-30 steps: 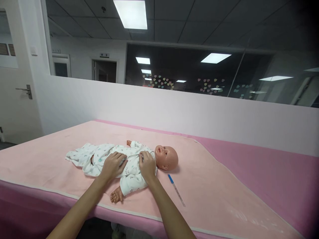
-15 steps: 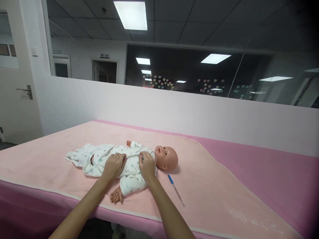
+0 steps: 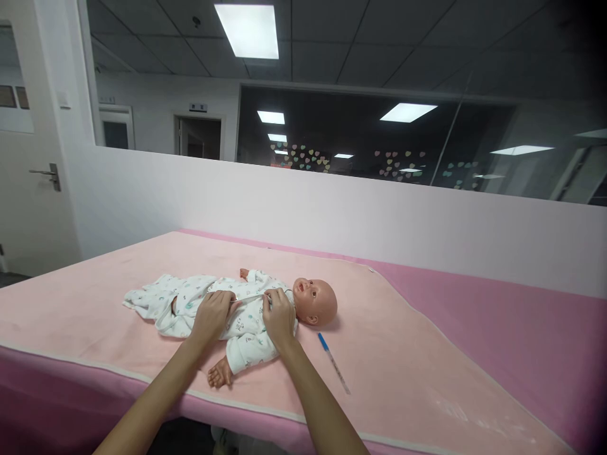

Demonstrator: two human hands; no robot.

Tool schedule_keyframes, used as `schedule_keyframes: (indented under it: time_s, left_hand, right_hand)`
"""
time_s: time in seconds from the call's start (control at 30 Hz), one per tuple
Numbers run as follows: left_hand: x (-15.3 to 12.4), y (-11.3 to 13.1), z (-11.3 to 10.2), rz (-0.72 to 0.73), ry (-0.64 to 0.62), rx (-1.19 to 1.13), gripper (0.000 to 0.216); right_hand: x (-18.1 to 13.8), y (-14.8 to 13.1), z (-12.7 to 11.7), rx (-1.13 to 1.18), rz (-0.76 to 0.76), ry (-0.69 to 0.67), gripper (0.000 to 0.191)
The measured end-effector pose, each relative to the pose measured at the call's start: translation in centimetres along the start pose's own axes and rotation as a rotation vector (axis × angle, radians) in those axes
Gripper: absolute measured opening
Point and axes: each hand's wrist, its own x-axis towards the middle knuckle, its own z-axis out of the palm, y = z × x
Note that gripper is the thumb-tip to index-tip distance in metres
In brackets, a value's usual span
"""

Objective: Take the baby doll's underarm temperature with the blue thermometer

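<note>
A baby doll [image 3: 317, 302] lies on its back, head to the right, in a white patterned outfit [image 3: 244, 321]. Over its belly, my left hand [image 3: 214, 314] is closed, pinching the edge of the outfit's front opening. My right hand [image 3: 279, 316] is closed on the same edge near the doll's chest and neck. Between my hands the edge is drawn into a straight line. The fingertips are partly hidden. One doll hand [image 3: 220, 373] sticks out of its sleeve close to the table's front edge. A patch of the doll's skin shows at the leg opening.
A thermometer-like clear stick with a blue cap [image 3: 334, 363] lies right of the doll. Beneath is a light pink mat [image 3: 403, 379] with a pale border, over a darker pink cover [image 3: 512, 328]. A white half wall [image 3: 332, 215] with glass above stands behind.
Both hands keep their grip on the outfit's edge; my left hand has shifted very slightly left. The whole view has moved a little. The doll and the capped stick lie as before.
</note>
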Motion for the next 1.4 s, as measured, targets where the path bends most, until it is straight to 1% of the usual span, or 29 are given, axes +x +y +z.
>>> schedule_keyframes:
  time_s: [0.1, 0.17, 0.23, 0.27, 0.33, 0.4, 0.43, 0.5, 0.57, 0.6, 0.67, 0.73, 0.8, 0.87, 0.93, 1.0, 1.07, 1.13, 1.2, 1.3, 1.33, 1.4]
  left_hand:
    - [0.6, 0.3, -0.6, -0.062, 0.097, -0.076, 0.023]
    - [1.5, 1.0, -0.8, -0.095, 0.143, -0.149, 0.025]
    - [2.8, 2.1, -0.6, -0.117, 0.141, -0.239, 0.026]
    - [3.6, 2.7, -0.3, -0.131, 0.120, -0.287, 0.027]
    - [5.0, 3.6, 0.6, -0.143, 0.035, -0.381, 0.028]
    - [6.0, 4.0, 1.6, -0.143, -0.113, -0.505, 0.027]
    - [6.3, 3.9, 2.1, -0.143, -0.207, -0.579, 0.027]
    - [6.5, 3.5, 2.9, -0.158, -0.386, -0.718, 0.028]
    - [6.2, 2.9, 3.4, -0.166, -0.474, -0.814, 0.030]
    - [6.0, 2.7, 3.5, -0.156, -0.488, -0.843, 0.031]
    - [5.6, 2.6, 3.5, -0.124, -0.476, -0.879, 0.031]
    - [5.3, 2.7, 3.5, -0.132, -0.430, -0.904, 0.030]
    - [5.2, 2.9, 3.5, -0.197, -0.372, -0.949, 0.034]
    - [5.2, 2.9, 3.7, -0.300, -0.301, -1.023, 0.038]
    - [5.1, 2.8, 3.8, -0.410, -0.231, -1.111, 0.040]
    - [5.0, 2.6, 3.8, -0.507, -0.187, -1.199, 0.041]
    - [4.9, 2.5, 3.8, -0.574, -0.175, -1.290, 0.043]
    - [4.8, 2.4, 3.7, -0.616, -0.171, -1.381, 0.044]
    - [4.8, 2.4, 3.6, -0.635, -0.169, -1.457, 0.044]
    - [4.8, 2.5, 3.3, -0.627, -0.179, -1.520, 0.043]
    - [4.8, 2.6, 3.2, -0.616, -0.189, -1.531, 0.042]
    - [4.8, 2.8, 3.0, -0.592, -0.204, -1.532, 0.042]
  right_hand:
    - [0.0, -0.1, 0.0, 0.024, 0.009, 0.042, 0.019]
    - [0.1, -0.2, -0.2, 0.063, 0.024, 0.072, 0.019]
    - [0.3, -0.3, -0.7, 0.120, 0.061, 0.128, 0.021]
    - [0.4, -0.4, -1.2, 0.154, 0.088, 0.163, 0.021]
    - [0.4, -0.3, -2.7, 0.217, 0.150, 0.230, 0.022]
    - [-0.3, 0.2, -4.9, 0.233, 0.197, 0.249, 0.023]
    - [-1.0, 0.7, -6.1, 0.205, 0.209, 0.243, 0.024]
    - [-3.0, 2.1, -8.4, 0.054, 0.214, 0.202, 0.024]
    - [-5.8, 4.0, -10.2, -0.193, 0.204, 0.120, 0.024]
    - [-7.4, 5.0, -10.9, -0.321, 0.197, 0.061, 0.024]
    - [-10.3, 6.8, -11.7, -0.514, 0.186, -0.056, 0.021]
    - [-12.5, 7.8, -12.3, -0.603, 0.193, -0.084, 0.020]
    - [-13.6, 7.9, -12.8, -0.631, 0.224, -0.065, 0.025]
    - [-13.2, 7.0, -13.5, -0.631, 0.292, -0.003, 0.031]
    - [-11.7, 5.4, -14.3, -0.601, 0.361, 0.114, 0.033]
    - [-9.6, 3.4, -14.6, -0.521, 0.355, 0.233, 0.035]
    - [-7.3, 1.6, -14.0, -0.399, 0.254, 0.300, 0.036]
    - [-5.0, 0.2, -12.2, -0.277, 0.137, 0.284, 0.034]
    - [-2.7, -0.5, -9.2, -0.234, 0.104, 0.156, 0.033]
    - [0.6, -0.7, -4.2, -0.268, 0.144, -0.162, 0.029]
    - [1.6, -0.6, -2.7, -0.278, 0.156, -0.235, 0.027]
    - [3.4, -0.4, -0.4, -0.280, 0.175, -0.299, 0.027]
